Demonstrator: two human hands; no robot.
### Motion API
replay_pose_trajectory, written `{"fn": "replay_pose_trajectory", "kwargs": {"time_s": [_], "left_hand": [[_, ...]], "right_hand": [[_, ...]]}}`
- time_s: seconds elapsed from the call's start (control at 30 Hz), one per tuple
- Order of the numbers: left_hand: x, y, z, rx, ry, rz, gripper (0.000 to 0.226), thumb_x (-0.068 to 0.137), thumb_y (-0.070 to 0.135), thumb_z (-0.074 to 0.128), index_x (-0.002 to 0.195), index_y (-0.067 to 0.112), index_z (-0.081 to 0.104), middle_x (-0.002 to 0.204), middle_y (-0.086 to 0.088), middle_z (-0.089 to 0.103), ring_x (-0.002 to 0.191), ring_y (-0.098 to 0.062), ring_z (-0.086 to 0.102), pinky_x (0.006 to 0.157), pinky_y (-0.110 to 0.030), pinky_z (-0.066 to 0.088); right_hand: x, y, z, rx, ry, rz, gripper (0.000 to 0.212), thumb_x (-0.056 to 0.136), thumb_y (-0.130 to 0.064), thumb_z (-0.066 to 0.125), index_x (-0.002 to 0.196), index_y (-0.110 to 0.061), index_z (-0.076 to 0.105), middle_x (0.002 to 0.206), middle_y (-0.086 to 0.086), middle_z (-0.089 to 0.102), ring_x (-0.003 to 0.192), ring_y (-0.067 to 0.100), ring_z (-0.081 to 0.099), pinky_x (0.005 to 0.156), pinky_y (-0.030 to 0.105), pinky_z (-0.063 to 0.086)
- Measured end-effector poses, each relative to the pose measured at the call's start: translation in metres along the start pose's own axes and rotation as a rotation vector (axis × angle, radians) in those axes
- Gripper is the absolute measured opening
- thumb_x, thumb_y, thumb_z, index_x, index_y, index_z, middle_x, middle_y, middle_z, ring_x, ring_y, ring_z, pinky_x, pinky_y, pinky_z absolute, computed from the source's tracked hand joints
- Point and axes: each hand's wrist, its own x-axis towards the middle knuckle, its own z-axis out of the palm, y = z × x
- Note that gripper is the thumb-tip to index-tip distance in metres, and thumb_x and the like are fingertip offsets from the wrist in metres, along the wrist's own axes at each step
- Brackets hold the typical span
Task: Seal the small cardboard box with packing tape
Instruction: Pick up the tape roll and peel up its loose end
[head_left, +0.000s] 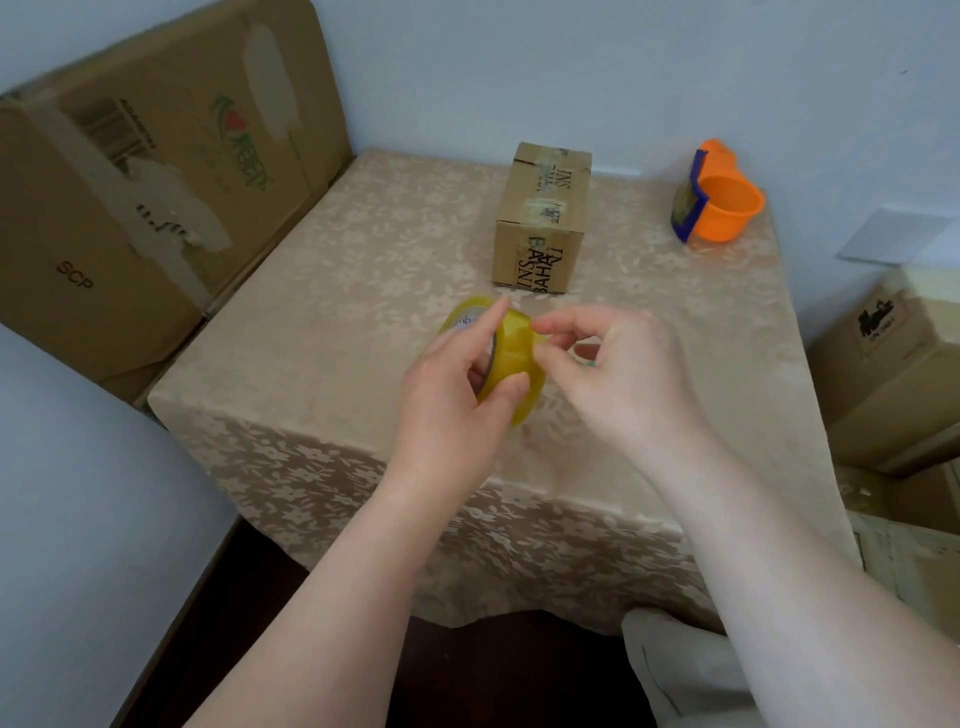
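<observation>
A small brown cardboard box (540, 218) with black lettering stands closed on the table, beyond my hands, with old tape patches along its top. My left hand (457, 384) grips a yellowish roll of packing tape (514, 353) above the table's near half, thumb on its outer face and fingers through the core. My right hand (618, 369) is at the roll's right side, thumb and forefinger pinched at the tape surface. Whether a tape end is lifted cannot be made out.
The table wears a beige floral cloth (363, 270). An orange tape dispenser (719, 195) sits at the far right. A large cardboard box (145, 187) leans against the wall at left. More boxes (893, 379) stand at the right of the table.
</observation>
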Motion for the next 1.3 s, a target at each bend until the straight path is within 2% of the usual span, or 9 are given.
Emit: {"fn": "replay_pose_trajectory", "kwargs": {"time_s": [0.17, 0.3, 0.4, 0.53, 0.77, 0.87, 1.0, 1.17, 1.3], "left_hand": [[-0.002, 0.001, 0.002, -0.002, -0.001, -0.01, 0.061, 0.08, 0.011, 0.068, 0.13, 0.039, 0.048, 0.073, 0.011, 0.044, 0.072, -0.006, 0.046, 0.068, -0.01, 0.04], [-0.002, 0.003, 0.002, -0.051, 0.003, -0.029, 0.061, 0.08, 0.012, 0.068, 0.124, 0.047, 0.044, 0.074, 0.008, 0.046, 0.07, -0.005, 0.046, 0.07, -0.012, 0.043], [-0.001, 0.005, 0.004, -0.199, -0.005, -0.091, 0.058, 0.081, 0.01, 0.068, 0.119, 0.048, 0.047, 0.07, 0.009, 0.047, 0.066, -0.001, 0.046, 0.067, -0.014, 0.046], [-0.001, 0.003, 0.006, -0.415, -0.057, -0.196, 0.057, 0.082, 0.007, 0.066, 0.128, 0.036, 0.049, 0.069, 0.007, 0.049, 0.069, -0.006, 0.048, 0.068, -0.018, 0.045], [-0.001, 0.002, 0.001, -0.647, -0.184, -0.32, 0.05, 0.085, 0.003, 0.06, 0.124, 0.034, 0.051, 0.096, -0.007, 0.06, 0.088, -0.019, 0.058, 0.08, -0.035, 0.05], [-0.001, 0.0, -0.003, -0.524, -0.186, -0.279, 0.045, 0.081, 0.014, 0.067, 0.117, 0.039, 0.056, 0.114, -0.003, 0.056, 0.101, -0.017, 0.057, 0.083, -0.036, 0.052], [0.003, -0.003, -0.012, -0.212, -0.086, -0.11, 0.03, 0.077, 0.024, 0.072, 0.101, 0.042, 0.065, 0.124, 0.013, 0.046, 0.117, 0.003, 0.044, 0.097, -0.028, 0.038], [0.01, -0.01, -0.019, -0.052, 0.041, 0.051, 0.017, 0.071, 0.045, 0.061, 0.087, 0.043, 0.067, 0.106, 0.018, 0.066, 0.116, -0.014, 0.054, 0.104, -0.043, 0.039], [0.014, -0.011, -0.019, -0.039, 0.076, 0.073, 0.01, 0.071, 0.043, 0.062, 0.081, 0.042, 0.065, 0.097, 0.02, 0.068, 0.11, -0.015, 0.057, 0.101, -0.041, 0.041]], "right_hand": [[0.001, 0.003, 0.003, -0.068, 0.067, -0.061, 0.01, 0.082, -0.013, 0.067, 0.086, -0.016, 0.076, 0.081, -0.001, 0.071, 0.081, 0.017, 0.065, 0.076, 0.021, 0.045], [0.001, 0.009, 0.01, -0.14, 0.154, -0.211, 0.006, 0.083, -0.009, 0.062, 0.082, -0.008, 0.067, 0.089, 0.01, 0.066, 0.088, 0.03, 0.061, 0.075, 0.029, 0.042], [-0.001, 0.01, 0.015, -0.167, 0.187, -0.295, 0.005, 0.085, -0.009, 0.056, 0.082, -0.006, 0.059, 0.088, 0.012, 0.064, 0.086, 0.031, 0.059, 0.071, 0.031, 0.042], [-0.004, 0.013, 0.016, -0.188, 0.223, -0.353, 0.013, 0.089, -0.013, 0.047, 0.084, -0.005, 0.056, 0.086, 0.011, 0.065, 0.081, 0.029, 0.059, 0.065, 0.029, 0.04], [-0.007, 0.014, 0.021, -0.129, 0.241, -0.402, 0.019, 0.09, -0.015, 0.045, 0.086, -0.002, 0.059, 0.087, 0.013, 0.067, 0.081, 0.028, 0.062, 0.071, 0.028, 0.042], [-0.006, 0.015, 0.023, -0.125, 0.265, -0.416, 0.021, 0.09, -0.016, 0.045, 0.086, -0.002, 0.06, 0.087, 0.012, 0.067, 0.081, 0.027, 0.062, 0.071, 0.025, 0.042], [-0.004, 0.014, 0.027, -0.114, 0.292, -0.466, 0.02, 0.09, -0.015, 0.049, 0.084, -0.002, 0.062, 0.084, 0.011, 0.068, 0.08, 0.025, 0.063, 0.074, 0.02, 0.04], [0.0, 0.012, 0.021, -0.056, 0.189, -0.494, 0.013, 0.089, -0.015, 0.058, 0.087, -0.005, 0.065, 0.084, 0.005, 0.069, 0.081, 0.021, 0.065, 0.074, 0.024, 0.049], [0.002, 0.01, 0.01, 0.126, 0.035, -0.312, 0.017, 0.085, -0.024, 0.066, 0.099, -0.014, 0.066, 0.094, -0.008, 0.066, 0.094, 0.007, 0.063, 0.086, 0.028, 0.055]]}}
